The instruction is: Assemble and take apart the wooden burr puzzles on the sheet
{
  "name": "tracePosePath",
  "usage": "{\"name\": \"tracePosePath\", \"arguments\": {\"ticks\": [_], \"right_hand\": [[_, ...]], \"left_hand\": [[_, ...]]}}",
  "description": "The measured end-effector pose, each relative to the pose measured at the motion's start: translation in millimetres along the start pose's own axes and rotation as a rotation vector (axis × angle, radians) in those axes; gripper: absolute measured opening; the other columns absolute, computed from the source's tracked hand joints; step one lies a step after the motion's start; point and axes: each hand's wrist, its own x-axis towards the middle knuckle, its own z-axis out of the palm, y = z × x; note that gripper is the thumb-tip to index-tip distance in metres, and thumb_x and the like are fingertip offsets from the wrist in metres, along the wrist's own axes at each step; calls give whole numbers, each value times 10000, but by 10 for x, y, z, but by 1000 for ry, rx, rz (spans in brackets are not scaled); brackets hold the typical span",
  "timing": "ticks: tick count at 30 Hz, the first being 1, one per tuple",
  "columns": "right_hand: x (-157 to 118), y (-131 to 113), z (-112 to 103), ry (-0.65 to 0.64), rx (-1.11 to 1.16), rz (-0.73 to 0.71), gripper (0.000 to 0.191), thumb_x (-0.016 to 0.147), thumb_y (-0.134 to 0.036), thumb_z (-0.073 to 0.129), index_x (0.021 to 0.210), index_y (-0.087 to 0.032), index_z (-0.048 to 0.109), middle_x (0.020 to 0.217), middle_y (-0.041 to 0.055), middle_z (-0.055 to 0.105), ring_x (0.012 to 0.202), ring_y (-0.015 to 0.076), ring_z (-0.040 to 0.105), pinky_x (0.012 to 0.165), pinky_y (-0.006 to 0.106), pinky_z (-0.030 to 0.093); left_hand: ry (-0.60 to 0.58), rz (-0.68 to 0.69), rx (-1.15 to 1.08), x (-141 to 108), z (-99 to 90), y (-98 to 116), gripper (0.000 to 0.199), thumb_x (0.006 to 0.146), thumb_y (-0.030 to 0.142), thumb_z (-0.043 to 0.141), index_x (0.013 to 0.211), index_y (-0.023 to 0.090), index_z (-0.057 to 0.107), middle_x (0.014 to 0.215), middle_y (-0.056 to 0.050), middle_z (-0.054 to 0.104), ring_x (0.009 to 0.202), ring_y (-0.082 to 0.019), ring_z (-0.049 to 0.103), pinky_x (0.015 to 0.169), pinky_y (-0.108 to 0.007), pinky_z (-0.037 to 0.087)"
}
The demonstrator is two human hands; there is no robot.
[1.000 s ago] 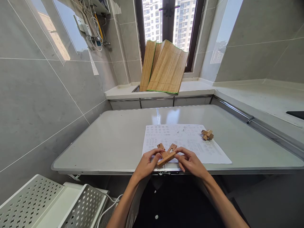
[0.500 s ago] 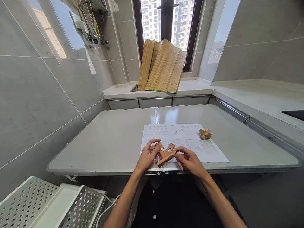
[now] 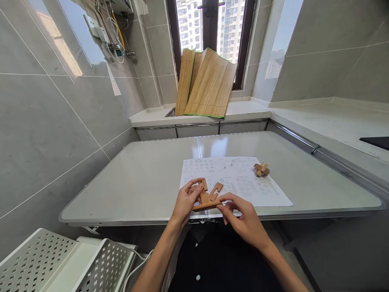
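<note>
My left hand is closed around the left side of some notched wooden puzzle pieces, near the front edge of the table. A long wooden bar lies across their near side. My right hand pinches the right end of that bar between thumb and fingertips. Another flat piece with a cutout sits just beyond the bar; I cannot tell whether it is joined to the rest. Under and behind the pieces lies a printed sheet with small diagrams.
An interlocked wooden burr puzzle rests at the sheet's right edge. The pale folding table meets a counter at the back, where a folded bamboo mat leans by the window. A white perforated rack stands low on the left.
The long bar has swung from a slant to nearly level, its right end coming down and nearer to me. My right hand has moved with it, slightly down and left.
</note>
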Motion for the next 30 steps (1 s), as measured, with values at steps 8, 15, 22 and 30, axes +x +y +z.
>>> {"name": "tracePosePath", "arguments": {"ticks": [8, 15, 22, 30], "right_hand": [[-68, -73, -22, -61, 99, -80, 150, 991, -326, 631, 1056, -216, 710, 678, -25, 653, 573, 135, 613, 653, 277, 485], [-153, -204, 82, -271, 365, -59, 176, 967, -365, 666, 959, -211, 751, 749, 0, 727, 512, 127, 663, 590, 261, 534], [-48, -212, -15, -27, 231, 68, 230, 957, -425, 662, 1074, -228, 685, 696, -28, 631, 578, 131, 605, 662, 272, 515], [273, 322, -361, 88, -92, 266, 439, 988, -595, 472, 1115, -206, 631, 641, -26, 566, 568, 171, 549, 605, 296, 430]], "left_hand": [[-115, 10, 52, -158, 32, 191, 487, 855, 498, 727, 1224, 181, 697, 804, -30, 649, 791, -172, 630, 741, -263, 512], [-185, -16, 54, -61, 19, 249, 465, 864, 471, 722, 1224, 178, 702, 916, -46, 664, 832, -165, 627, 766, -254, 504], [-114, 120, 298, 152, -93, 125, 463, 930, 502, 613, 1260, 178, 608, 824, -34, 659, 829, -186, 639, 731, -274, 520], [6, 235, 843, 469, -100, -80, 303, 984, 382, 475, 1188, 221, 632, 781, -20, 684, 750, -193, 642, 704, -286, 448]]}}
